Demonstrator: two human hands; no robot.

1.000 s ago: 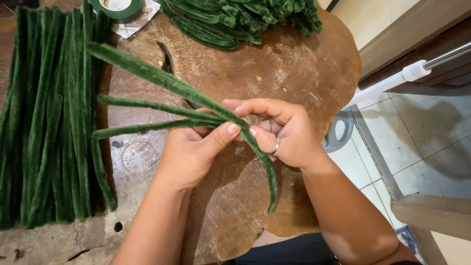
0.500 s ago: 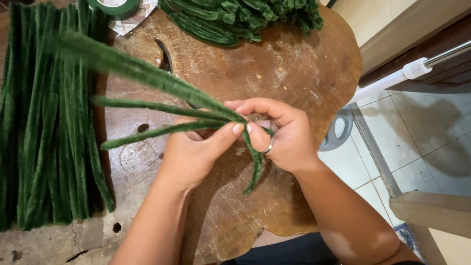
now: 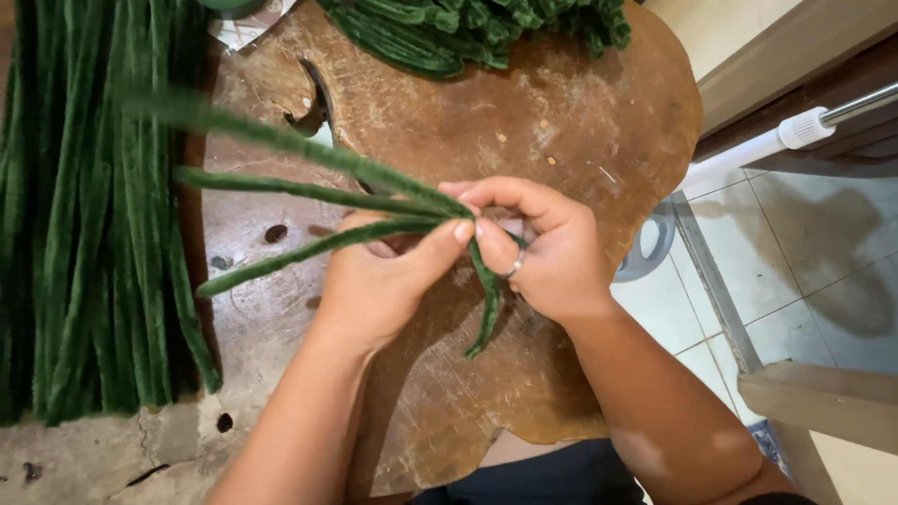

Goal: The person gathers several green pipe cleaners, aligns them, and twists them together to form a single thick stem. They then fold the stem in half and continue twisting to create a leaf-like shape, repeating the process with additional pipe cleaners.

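Observation:
Over a worn brown wooden slab (image 3: 580, 122), my left hand (image 3: 379, 281) and my right hand (image 3: 547, 252) meet and pinch together three long fuzzy green stems (image 3: 309, 192). The stems fan out to the left from the pinch point. A short end of one stem (image 3: 486, 299) hangs down between my hands. My right hand wears a ring and its fingers curl over the stems' joined ends. My left thumb presses on the bundle from below.
A thick pile of the same green stems (image 3: 84, 234) lies along the left. A heap of bent green pieces (image 3: 486, 28) sits at the slab's far edge. A white-tipped pole (image 3: 795, 131) and tiled floor (image 3: 814, 271) are on the right.
The hanging stem end has shortened and drawn in closer under my hands. The fanned stems have shifted slightly, and my hands stay joined at the same spot.

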